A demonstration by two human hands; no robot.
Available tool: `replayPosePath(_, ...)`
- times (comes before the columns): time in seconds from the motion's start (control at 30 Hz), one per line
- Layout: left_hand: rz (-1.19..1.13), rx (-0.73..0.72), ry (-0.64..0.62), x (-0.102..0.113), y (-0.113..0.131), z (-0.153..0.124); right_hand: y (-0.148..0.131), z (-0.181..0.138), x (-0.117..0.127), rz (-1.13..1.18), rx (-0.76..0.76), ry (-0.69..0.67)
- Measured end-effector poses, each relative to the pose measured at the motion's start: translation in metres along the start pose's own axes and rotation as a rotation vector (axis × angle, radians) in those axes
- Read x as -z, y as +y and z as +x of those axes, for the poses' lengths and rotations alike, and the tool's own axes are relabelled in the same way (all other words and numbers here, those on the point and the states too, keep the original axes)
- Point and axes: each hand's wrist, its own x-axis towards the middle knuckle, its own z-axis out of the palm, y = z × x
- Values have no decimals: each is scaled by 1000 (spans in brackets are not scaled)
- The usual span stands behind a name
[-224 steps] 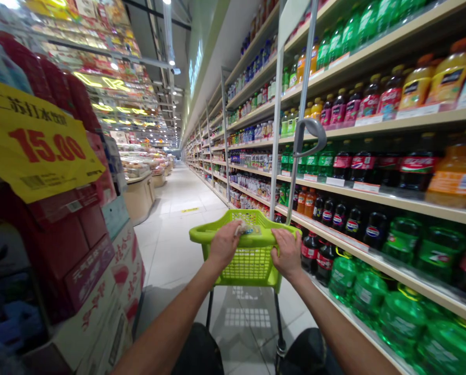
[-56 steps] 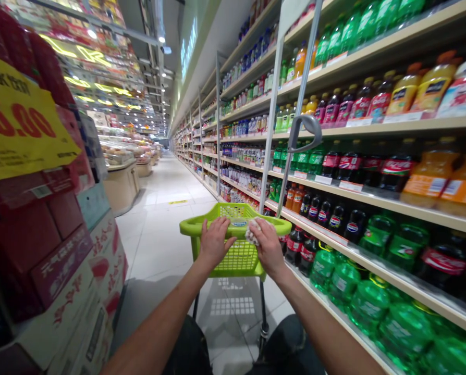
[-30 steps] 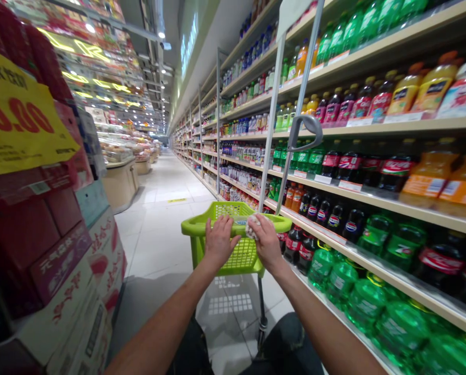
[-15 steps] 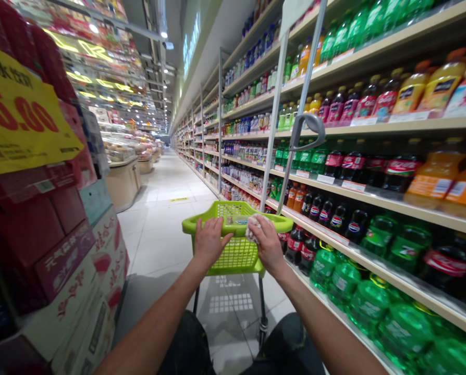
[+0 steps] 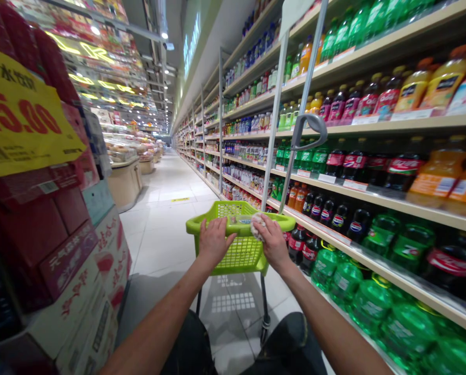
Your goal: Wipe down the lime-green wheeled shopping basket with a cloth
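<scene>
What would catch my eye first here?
Probably the lime-green cart at the centre, with the left hand on its rim and the right hand pressing a crumpled white wad there. Tiered drink shelves fill the right side. At far left, a yellow sign shows big red numbers.
</scene>
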Motion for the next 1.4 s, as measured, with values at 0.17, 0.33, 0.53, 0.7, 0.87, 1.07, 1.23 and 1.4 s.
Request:
replayPosePath(0.17, 31, 58, -7, 8, -21, -2, 46, -8, 17, -118, -200, 65)
replayPosePath(0.33, 54, 45, 8, 6, -25, -2, 3, 2, 0, -21, -78, 33)
replayPosePath(0.53, 50, 31, -26, 11, -27, -1, 11, 5, 1, -47, -51, -21)
replayPosePath(0.7, 28, 61, 5, 12, -39, -4, 33, -1, 6, -58, -179, 47)
replayPosePath(0.87, 80, 68, -8, 11, -36, -4, -2, 7, -11, 24, -76, 35)
replayPosePath(1.07, 74, 56, -6, 14, -17, -5, 32, 14, -8, -41, -177, -26)
replayPosePath(1.23, -62, -23, 11, 11, -12, -6, 37, 16, -2, -12, -244, -10)
replayPosePath(1.4, -102, 43, 96, 5, -15, -7, -15, 20, -6, 135, -15, -99)
